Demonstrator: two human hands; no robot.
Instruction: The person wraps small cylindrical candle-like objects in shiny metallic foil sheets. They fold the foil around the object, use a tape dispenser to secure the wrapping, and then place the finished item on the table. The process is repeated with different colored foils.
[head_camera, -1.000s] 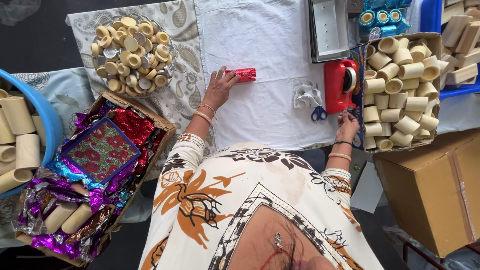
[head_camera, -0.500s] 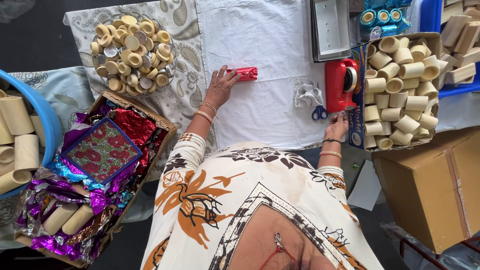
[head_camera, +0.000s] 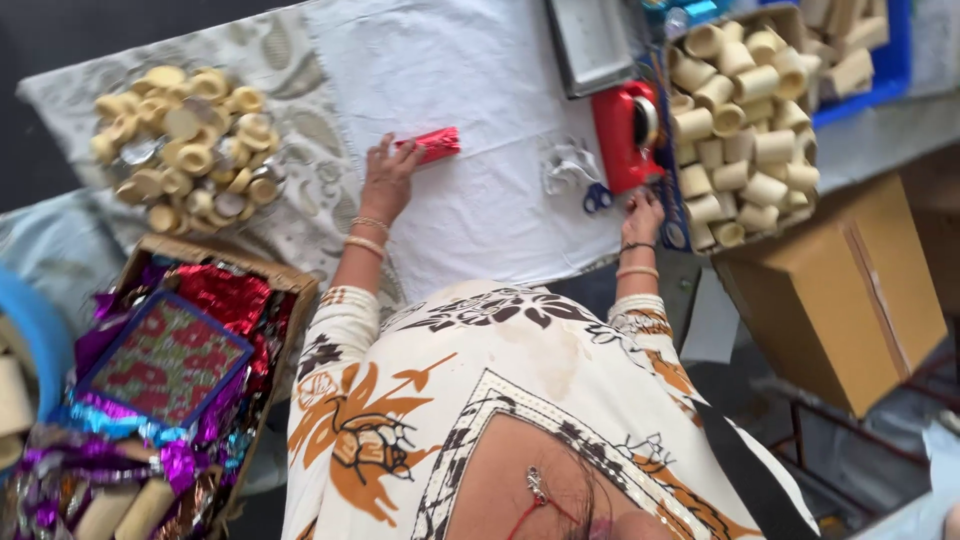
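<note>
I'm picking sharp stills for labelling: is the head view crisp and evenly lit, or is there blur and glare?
Head view: soft motion blur throughout, the left hand on the red foil-wrapped roll and the right hand smeared; daylight even, white cloth bright, shiny foil scraps glinting; frame tilted.

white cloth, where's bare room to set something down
Bare white cloth lies above the red foil roll, and between the left hand and the scissors. Crowded around the red tape dispenser and the right hand.

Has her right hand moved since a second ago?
Yes. The right hand has slid up the white cloth toward the red tape dispenser, and now touches its lower edge beside the blue-handled scissors.
</note>
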